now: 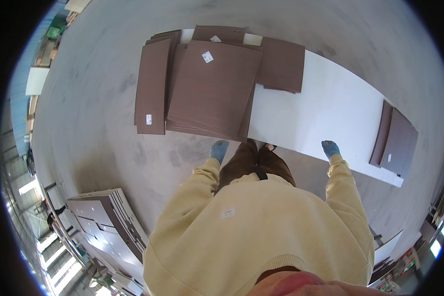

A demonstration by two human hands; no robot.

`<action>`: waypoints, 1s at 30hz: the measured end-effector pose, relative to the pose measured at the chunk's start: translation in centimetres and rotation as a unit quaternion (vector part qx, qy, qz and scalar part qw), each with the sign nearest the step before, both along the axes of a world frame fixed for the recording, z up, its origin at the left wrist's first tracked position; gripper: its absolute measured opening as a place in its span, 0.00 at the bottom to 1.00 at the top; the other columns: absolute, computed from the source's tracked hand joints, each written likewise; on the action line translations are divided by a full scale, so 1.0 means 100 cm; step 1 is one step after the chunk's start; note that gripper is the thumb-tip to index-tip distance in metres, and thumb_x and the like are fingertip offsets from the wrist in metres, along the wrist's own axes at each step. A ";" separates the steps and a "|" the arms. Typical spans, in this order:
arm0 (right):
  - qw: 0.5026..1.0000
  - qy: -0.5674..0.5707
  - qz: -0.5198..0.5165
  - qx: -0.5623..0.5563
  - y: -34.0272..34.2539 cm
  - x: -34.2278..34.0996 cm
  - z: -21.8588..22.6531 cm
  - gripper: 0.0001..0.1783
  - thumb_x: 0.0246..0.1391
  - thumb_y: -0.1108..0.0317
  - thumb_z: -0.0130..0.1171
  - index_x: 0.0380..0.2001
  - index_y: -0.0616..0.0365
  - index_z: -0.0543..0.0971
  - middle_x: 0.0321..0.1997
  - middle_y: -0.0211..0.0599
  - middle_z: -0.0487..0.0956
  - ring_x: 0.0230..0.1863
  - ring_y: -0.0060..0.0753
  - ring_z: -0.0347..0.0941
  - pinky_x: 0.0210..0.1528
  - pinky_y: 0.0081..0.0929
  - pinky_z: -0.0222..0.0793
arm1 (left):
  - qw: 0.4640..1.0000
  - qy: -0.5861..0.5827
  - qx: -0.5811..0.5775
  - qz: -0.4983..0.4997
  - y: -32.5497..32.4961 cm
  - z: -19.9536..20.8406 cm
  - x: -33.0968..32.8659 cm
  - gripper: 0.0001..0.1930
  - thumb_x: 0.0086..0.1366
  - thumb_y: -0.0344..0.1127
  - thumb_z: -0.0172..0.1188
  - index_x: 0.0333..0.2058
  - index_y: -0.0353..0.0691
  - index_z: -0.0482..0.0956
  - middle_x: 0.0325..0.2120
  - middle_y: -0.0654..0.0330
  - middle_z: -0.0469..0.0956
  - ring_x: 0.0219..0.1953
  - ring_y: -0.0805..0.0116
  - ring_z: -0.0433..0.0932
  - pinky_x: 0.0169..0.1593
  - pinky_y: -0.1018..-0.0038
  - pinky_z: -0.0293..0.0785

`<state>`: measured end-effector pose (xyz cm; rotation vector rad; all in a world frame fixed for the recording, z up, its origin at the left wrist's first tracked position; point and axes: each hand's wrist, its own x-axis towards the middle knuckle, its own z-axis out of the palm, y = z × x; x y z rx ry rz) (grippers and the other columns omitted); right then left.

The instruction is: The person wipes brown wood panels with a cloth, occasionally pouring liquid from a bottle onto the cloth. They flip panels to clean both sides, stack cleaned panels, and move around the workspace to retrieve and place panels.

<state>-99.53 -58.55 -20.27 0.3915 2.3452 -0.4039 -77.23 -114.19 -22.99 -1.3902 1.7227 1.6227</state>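
Observation:
My left hand (219,149), in a blue glove, hangs beside my leg, near the front edge of a stack of brown panels (217,89). Its fingers look loosely stretched, with nothing in them. Out to the right, my right hand (331,149), also gloved in blue, is held by the near edge of a long white board (315,111); whether it touches the board I cannot tell. Its fingers look curled, and nothing shows in them. Narrower brown panels (152,86) lie left of the stack. A smaller brown panel (281,64) lies at its right.
More brown panels (398,143) lie at the white board's right end. Behind me on the left stands a large pile of panels (108,217). A leaning white sheet (388,246) is at the lower right. Grey concrete floor (98,103) surrounds the board.

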 end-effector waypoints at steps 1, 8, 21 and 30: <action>0.999 0.033 0.024 -0.010 -0.013 -0.017 0.004 0.31 0.60 0.43 0.58 0.54 0.57 0.83 0.54 0.48 0.85 0.59 0.49 0.79 0.64 0.40 0.72 | 0.998 -0.031 0.023 0.045 -0.002 0.001 0.003 0.23 0.65 0.48 0.67 0.54 0.43 0.81 0.38 0.63 0.81 0.39 0.69 0.78 0.40 0.67 0.76; 0.984 0.011 0.114 -0.136 -0.149 -0.084 0.034 0.30 0.62 0.47 0.59 0.58 0.58 0.80 0.58 0.47 0.83 0.61 0.45 0.78 0.65 0.37 0.70 | 0.947 -0.127 0.104 0.275 -0.049 0.007 0.036 0.36 0.68 0.52 0.64 0.67 0.38 0.67 0.63 0.49 0.71 0.61 0.48 0.74 0.61 0.52 0.72; 0.949 0.167 0.254 -0.088 -0.384 -0.229 0.011 0.29 0.64 0.42 0.55 0.56 0.52 0.81 0.58 0.50 0.81 0.60 0.55 0.77 0.64 0.43 0.71 | 0.815 -0.001 0.239 0.527 -0.110 -0.041 0.010 0.56 0.58 0.78 0.59 0.74 0.46 0.54 0.74 0.53 0.55 0.74 0.46 0.56 0.73 0.47 0.55; 0.886 0.262 0.376 -0.074 -0.534 -0.344 -0.034 0.32 0.65 0.35 0.49 0.53 0.51 0.81 0.52 0.49 0.83 0.56 0.58 0.77 0.59 0.46 0.73 | 0.735 0.091 0.301 0.601 -0.104 -0.069 -0.016 0.56 0.60 0.85 0.43 0.74 0.47 0.55 0.76 0.56 0.53 0.75 0.52 0.54 0.76 0.51 0.48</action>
